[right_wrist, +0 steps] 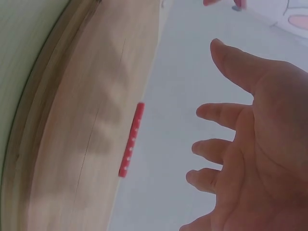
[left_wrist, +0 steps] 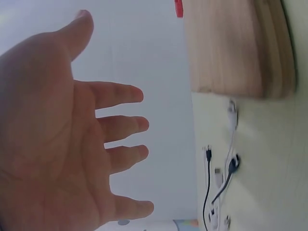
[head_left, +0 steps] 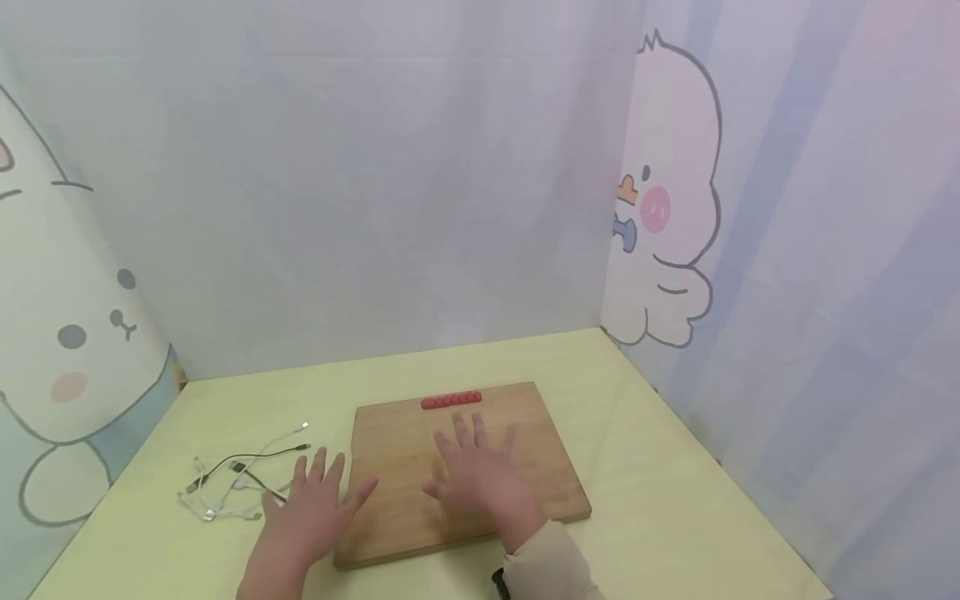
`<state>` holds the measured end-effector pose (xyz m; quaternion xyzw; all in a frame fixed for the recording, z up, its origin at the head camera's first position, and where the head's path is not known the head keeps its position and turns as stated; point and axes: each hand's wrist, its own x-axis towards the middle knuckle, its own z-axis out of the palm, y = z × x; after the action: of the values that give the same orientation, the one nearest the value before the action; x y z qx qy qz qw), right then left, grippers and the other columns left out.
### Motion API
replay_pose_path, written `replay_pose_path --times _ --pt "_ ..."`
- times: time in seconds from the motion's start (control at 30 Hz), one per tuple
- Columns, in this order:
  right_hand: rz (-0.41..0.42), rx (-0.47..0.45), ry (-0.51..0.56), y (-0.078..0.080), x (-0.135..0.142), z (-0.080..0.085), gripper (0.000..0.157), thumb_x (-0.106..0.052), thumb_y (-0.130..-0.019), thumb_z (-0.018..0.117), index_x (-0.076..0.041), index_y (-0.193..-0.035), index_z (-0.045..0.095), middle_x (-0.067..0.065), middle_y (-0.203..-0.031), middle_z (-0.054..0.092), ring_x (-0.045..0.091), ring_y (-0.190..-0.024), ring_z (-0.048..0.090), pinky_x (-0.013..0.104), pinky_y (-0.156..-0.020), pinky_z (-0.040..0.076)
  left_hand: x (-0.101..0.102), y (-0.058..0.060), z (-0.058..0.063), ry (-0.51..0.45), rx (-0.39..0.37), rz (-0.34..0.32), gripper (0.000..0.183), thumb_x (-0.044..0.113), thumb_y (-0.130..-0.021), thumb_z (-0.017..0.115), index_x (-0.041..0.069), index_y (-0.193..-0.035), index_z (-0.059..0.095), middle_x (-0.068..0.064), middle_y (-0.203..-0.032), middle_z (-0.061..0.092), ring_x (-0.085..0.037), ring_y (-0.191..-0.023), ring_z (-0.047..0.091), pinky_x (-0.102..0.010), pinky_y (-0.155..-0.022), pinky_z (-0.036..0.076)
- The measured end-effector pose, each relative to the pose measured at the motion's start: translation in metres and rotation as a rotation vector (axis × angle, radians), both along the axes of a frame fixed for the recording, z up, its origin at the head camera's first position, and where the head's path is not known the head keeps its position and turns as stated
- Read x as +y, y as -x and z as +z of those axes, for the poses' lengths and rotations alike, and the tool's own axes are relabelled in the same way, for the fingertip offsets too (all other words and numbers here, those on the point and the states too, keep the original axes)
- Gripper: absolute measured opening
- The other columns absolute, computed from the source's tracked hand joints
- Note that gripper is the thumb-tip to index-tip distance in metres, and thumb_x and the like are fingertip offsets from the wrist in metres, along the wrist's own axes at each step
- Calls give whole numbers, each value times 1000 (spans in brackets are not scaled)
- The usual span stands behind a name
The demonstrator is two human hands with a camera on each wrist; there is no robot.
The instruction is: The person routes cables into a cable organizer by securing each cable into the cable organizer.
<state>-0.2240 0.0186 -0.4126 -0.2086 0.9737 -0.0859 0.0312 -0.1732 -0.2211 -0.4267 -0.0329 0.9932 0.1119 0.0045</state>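
Note:
A wooden board lies flat on the table, with a red ridged strip at its far edge. My right hand hovers over the board, fingers spread and holding nothing; the right wrist view shows its palm and the red strip beyond the fingertips. Near the board's left edge is my left hand, also spread and free of any object. Several short cables lie loosely tangled to its left, among them a black cable and a white cable. In the left wrist view the cables and the board's corner show beside the palm.
The pale yellow table extends to the right of the board. A light curtain with cartoon animals stands behind the table and along both sides.

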Motion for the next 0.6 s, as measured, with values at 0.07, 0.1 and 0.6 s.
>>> replay_pose_path --times 0.07,0.1,0.6 --pt "20 1 -8 1 -8 0 76 -68 -90 48 -31 -154 30 7 -165 16 35 -153 9 77 -110 3 -9 0 -2 10 -4 6 98 81 -88 29 4 -149 37 -29 -157 23 -56 -143 12 -87 -96 7" --pt "31 8 -19 2 -12 0 75 -68 -90 48 -31 -153 30 7 -165 16 35 -153 10 77 -110 4 -14 0 -3 14 -9 10 98 81 -87 31 4 -149 38 -30 -157 22 -56 -143 11 -87 -96 6" --pt "139 24 -122 1 -60 -2 70 -67 -90 49 -37 -151 33 1 -165 17 32 -153 14 78 -108 5 -101 -7 -20 91 -247 55 65 41 -98 49 -7 -142 40 -41 -147 24 -64 -133 20 -88 -91 14"
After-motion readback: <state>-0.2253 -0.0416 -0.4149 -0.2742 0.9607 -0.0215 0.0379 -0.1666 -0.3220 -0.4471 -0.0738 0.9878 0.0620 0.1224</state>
